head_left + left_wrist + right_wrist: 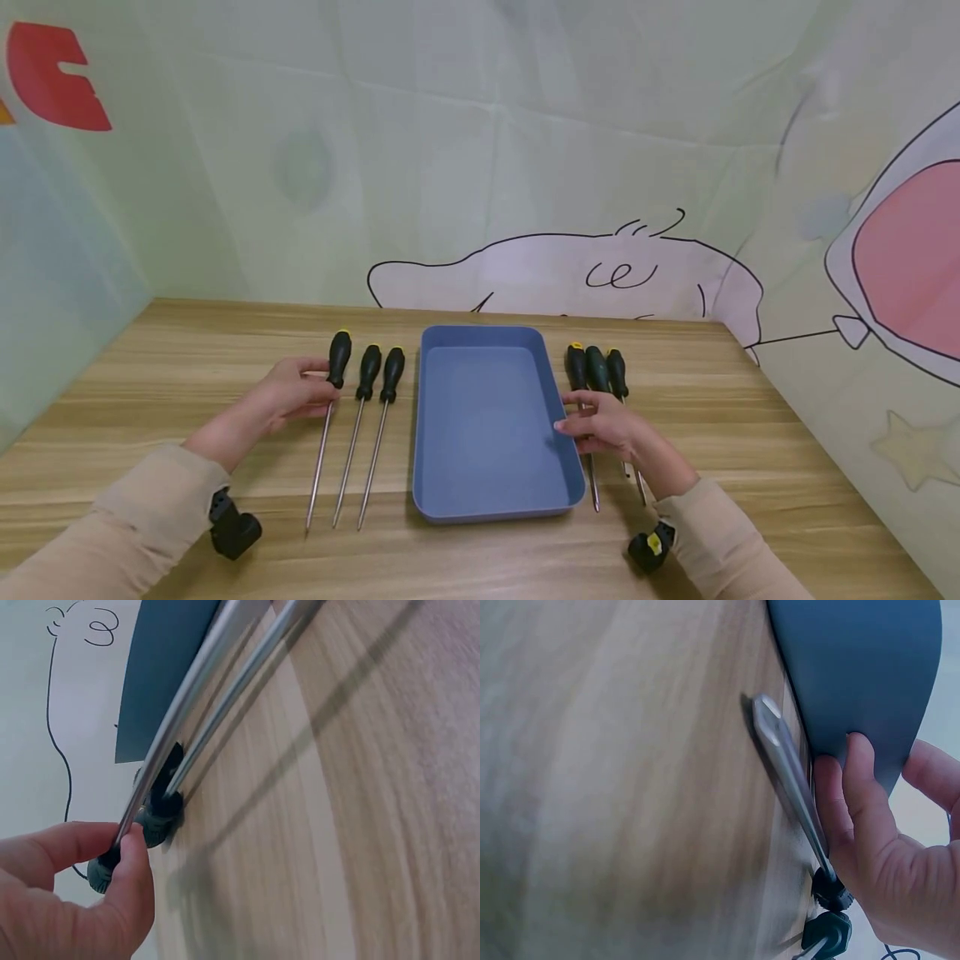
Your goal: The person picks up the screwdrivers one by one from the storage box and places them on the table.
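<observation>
My left hand (pixel 296 389) pinches the leftmost screwdriver (pixel 340 358) between thumb and finger, where the metal shaft meets the black handle. That handle end looks raised from the table, its shadow falling apart from the shaft in the left wrist view. Just right of it lie two similar screwdrivers, one with a handle beside the hand (pixel 368 371), the other closer to the tray (pixel 392 373). My right hand (pixel 606 425) grips the right wall of the blue tray (pixel 487 507); in the right wrist view fingers press the outer wall and one passes behind the rim.
Three more screwdrivers, a left one (pixel 576 365), a green-handled one (pixel 597 369) and a right one (pixel 617 372), lie right of the tray, partly under the right hand. The wooden table (pixel 480 562) ends against a printed cloth backdrop (pixel 450 150).
</observation>
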The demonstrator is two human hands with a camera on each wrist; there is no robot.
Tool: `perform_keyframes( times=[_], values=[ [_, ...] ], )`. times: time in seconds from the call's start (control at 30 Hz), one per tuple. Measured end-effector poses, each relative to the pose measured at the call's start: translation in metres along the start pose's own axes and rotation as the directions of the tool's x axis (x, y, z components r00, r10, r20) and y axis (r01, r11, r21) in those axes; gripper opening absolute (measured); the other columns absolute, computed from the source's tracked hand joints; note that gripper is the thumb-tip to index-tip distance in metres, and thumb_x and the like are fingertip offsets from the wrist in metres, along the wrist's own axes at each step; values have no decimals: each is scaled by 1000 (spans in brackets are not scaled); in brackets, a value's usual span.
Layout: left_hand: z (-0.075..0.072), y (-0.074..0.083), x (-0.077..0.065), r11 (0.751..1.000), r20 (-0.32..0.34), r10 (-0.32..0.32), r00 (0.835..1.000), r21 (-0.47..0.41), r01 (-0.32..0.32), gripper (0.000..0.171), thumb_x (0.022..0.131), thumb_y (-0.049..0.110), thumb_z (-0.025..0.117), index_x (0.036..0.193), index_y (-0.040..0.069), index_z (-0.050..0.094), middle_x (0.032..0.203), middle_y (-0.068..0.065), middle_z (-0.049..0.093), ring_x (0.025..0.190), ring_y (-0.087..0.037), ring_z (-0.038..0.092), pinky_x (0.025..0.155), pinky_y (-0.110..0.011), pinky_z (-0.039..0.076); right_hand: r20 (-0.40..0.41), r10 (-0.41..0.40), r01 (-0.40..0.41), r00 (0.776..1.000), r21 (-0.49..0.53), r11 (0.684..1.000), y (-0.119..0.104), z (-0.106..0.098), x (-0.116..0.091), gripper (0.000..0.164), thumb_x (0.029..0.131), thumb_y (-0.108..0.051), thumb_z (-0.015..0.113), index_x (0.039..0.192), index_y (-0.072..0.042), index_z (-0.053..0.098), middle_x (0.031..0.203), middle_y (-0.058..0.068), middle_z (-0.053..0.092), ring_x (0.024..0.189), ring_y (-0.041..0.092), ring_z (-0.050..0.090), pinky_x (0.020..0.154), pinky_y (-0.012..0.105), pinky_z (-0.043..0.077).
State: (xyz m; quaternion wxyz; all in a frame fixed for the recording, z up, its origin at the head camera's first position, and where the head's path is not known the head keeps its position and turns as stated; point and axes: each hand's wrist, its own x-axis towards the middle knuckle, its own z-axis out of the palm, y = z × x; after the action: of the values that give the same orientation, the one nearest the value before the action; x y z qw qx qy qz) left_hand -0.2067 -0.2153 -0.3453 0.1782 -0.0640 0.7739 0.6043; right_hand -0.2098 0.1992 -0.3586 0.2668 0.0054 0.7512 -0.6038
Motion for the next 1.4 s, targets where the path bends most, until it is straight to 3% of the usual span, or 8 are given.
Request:
perform_keyframes(
  times=[0.13,0.53,0.83,1.17,1.4],
  values=[
    [1,-5,1,1000,-18,12,1000,15,-12,63,87,-5,55,137,-17,19,103,-23,57,73,-10,61,65,-24,56,3,-1,1,1000,0,1000,-1,0,0,59,85,0,63,136,8,33,107,19,59,86,19,60,75,36,56],
    [7,-12,6,992,-102,23,994,124,-10,58,85,-7,56,132,-19,25,112,-32,52,69,-8,59,59,-22,54,-1,-4,4,1000,-3,1000,-2,1,0,60,84,0,63,136,8,33,109,20,58,87,19,59,75,36,55],
    [12,-14,9,980,-156,50,986,196,-19,57,82,-8,58,130,-20,28,110,-32,48,76,-17,57,61,-26,55,2,-20,20,1000,-14,1000,-4,2,-1,59,85,0,62,135,9,33,107,19,59,87,19,59,75,36,55],
    [16,-12,5,975,-155,55,986,222,-20,57,83,-7,58,129,-20,28,113,-35,46,87,-27,58,66,-29,56,15,-18,18,1000,3,1000,-3,2,-2,61,84,1,62,136,9,32,108,21,58,88,20,59,77,38,55],
    [17,-12,3,972,-138,49,989,233,-16,58,84,-5,59,130,-20,29,111,-32,47,86,-25,59,68,-30,56,10,-28,28,1000,-3,1000,-2,2,-3,60,85,3,61,137,9,31,108,21,56,86,21,60,74,38,55]
  ],
)
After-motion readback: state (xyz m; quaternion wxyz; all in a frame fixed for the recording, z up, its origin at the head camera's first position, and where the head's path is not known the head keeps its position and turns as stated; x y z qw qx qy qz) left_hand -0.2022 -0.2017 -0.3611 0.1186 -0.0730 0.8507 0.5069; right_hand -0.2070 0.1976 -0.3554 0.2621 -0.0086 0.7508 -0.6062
